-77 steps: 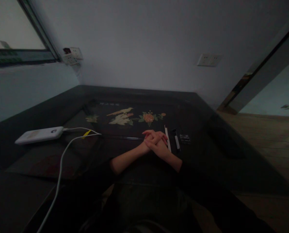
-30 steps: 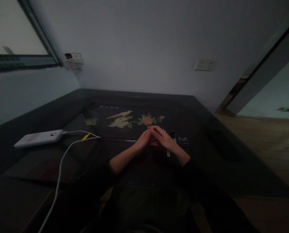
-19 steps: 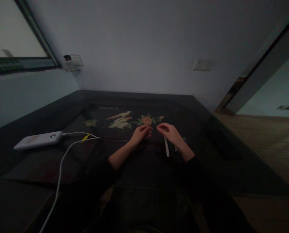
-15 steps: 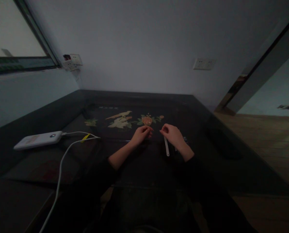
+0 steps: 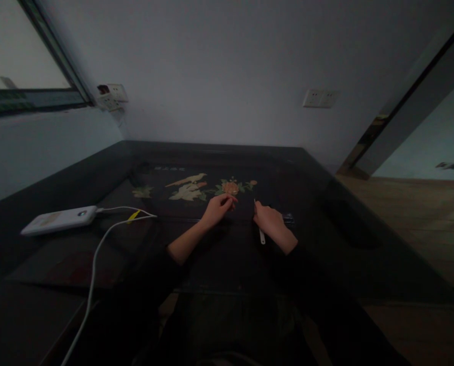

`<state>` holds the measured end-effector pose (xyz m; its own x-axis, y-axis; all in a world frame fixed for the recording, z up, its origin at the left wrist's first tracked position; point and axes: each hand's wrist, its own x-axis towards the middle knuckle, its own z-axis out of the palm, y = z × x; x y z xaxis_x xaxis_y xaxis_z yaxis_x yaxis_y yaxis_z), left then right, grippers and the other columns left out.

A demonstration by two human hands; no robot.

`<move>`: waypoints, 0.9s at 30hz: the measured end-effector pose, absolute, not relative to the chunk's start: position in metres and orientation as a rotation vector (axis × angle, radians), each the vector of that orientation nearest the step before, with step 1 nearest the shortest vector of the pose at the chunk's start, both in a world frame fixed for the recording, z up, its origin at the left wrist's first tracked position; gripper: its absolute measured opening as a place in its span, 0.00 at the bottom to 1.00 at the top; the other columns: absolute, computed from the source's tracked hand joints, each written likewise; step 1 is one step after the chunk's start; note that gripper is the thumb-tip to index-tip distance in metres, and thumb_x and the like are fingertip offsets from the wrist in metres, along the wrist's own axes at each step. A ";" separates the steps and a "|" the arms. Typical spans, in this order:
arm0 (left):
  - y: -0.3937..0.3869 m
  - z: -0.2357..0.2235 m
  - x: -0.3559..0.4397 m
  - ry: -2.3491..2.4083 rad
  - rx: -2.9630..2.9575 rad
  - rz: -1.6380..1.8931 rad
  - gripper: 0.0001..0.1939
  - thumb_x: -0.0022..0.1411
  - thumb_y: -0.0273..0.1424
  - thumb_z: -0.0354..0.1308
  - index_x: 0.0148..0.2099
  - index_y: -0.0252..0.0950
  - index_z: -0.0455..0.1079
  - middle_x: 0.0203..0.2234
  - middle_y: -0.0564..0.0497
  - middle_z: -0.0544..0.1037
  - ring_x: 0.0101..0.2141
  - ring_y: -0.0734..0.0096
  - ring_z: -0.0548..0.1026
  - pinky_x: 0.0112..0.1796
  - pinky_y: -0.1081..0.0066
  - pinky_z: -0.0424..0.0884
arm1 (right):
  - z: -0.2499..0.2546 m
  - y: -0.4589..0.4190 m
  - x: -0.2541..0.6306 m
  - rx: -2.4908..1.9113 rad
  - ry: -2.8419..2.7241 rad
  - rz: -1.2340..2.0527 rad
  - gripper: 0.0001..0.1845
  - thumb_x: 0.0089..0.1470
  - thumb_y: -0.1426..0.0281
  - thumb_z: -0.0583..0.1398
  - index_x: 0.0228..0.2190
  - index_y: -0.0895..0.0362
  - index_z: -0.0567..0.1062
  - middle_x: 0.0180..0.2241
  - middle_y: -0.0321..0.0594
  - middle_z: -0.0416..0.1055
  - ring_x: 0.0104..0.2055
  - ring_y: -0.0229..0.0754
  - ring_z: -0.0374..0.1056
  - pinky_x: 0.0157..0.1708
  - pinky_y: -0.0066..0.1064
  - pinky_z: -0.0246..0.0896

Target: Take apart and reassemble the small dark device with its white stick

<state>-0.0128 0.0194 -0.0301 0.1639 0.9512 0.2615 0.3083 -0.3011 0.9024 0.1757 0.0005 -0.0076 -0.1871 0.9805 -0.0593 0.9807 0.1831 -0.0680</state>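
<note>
My right hand (image 5: 269, 221) is closed over a thin pale strip (image 5: 262, 237) with a small hole at its near end. The strip's narrow tip pokes out past my fingers at the far side, and its middle is hidden under the hand. To the left, my left hand (image 5: 218, 208) has its thumb and fingertips pinched together, just below the printed flower. Whatever is between those fingertips, if anything, is too small to tell. A small clear or shiny item (image 5: 288, 218) lies just right of my right hand, partly covered by it.
The dark table (image 5: 219, 269) bears a printed bird and flower picture. On its left lies a white power bank (image 5: 59, 220) with a white cable (image 5: 95, 264) running toward me. Behind stands a wall (image 5: 212, 76) with a socket (image 5: 321, 98).
My right hand has dropped from a raised pinch onto the strip, covering more of it. The shiny item beside it shows more now. My left hand stays nearly in place.
</note>
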 end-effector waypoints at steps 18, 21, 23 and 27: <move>0.019 -0.030 -0.014 1.325 1.749 0.962 0.15 0.58 0.40 0.54 0.29 0.33 0.73 0.16 0.55 0.69 0.19 0.76 0.64 0.21 0.76 0.58 | -0.006 -0.015 0.152 1.902 2.953 -0.425 0.05 0.53 0.73 0.56 0.34 0.55 0.65 0.28 0.37 0.70 0.27 0.39 0.65 0.27 0.27 0.47; 0.019 -0.031 -0.014 1.290 1.694 0.945 0.16 0.57 0.41 0.54 0.26 0.33 0.69 0.13 0.57 0.64 0.17 0.78 0.61 0.20 0.76 0.55 | -0.010 -0.017 0.149 1.859 3.027 -0.469 0.04 0.52 0.74 0.56 0.32 0.55 0.65 0.27 0.36 0.69 0.26 0.38 0.63 0.27 0.27 0.48; 0.020 -0.030 -0.014 1.259 1.643 0.928 0.17 0.57 0.42 0.54 0.26 0.33 0.67 0.14 0.57 0.64 0.16 0.79 0.60 0.20 0.77 0.54 | -0.010 -0.018 0.148 1.791 3.081 -0.512 0.03 0.53 0.73 0.56 0.32 0.55 0.65 0.27 0.35 0.69 0.26 0.38 0.63 0.28 0.27 0.48; 0.024 -0.028 -0.022 1.218 1.557 0.914 0.17 0.57 0.42 0.54 0.26 0.33 0.67 0.15 0.56 0.65 0.16 0.79 0.62 0.20 0.77 0.56 | -0.004 -0.014 0.154 1.761 3.113 -0.565 0.05 0.57 0.66 0.56 0.33 0.55 0.67 0.26 0.34 0.69 0.26 0.38 0.64 0.27 0.27 0.49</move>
<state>-0.0221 0.0243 -0.0279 0.2323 0.9726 0.0119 0.2828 -0.0792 0.9559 0.1543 -0.0136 -0.0037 -0.4408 0.8611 0.2533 0.7172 0.5076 -0.4775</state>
